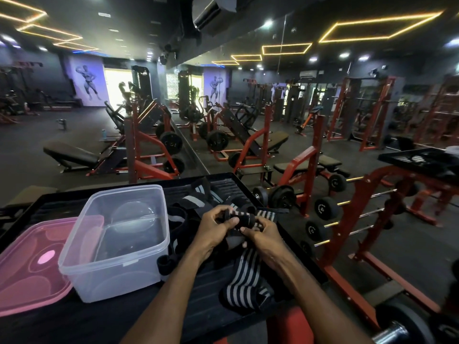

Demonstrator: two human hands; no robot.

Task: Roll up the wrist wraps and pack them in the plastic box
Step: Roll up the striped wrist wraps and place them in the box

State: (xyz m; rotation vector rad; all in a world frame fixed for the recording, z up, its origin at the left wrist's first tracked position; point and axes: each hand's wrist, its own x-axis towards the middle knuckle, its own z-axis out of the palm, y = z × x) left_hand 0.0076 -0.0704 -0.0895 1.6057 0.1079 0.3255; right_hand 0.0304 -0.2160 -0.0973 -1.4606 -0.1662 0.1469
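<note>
head-worn view, facing forward, angled downward

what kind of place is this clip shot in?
A commercial gym, almost certainly. Red-framed weight benches with loaded plates fill the floor, a dumbbell rack stands at the right, and a wall mirror doubles the room. The hands roll a wrist wrap beside a clear plastic box.

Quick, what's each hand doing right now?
Left hand: gripping the rolled end of the striped wrist wrap.
Right hand: pinching the same wrap.
</note>
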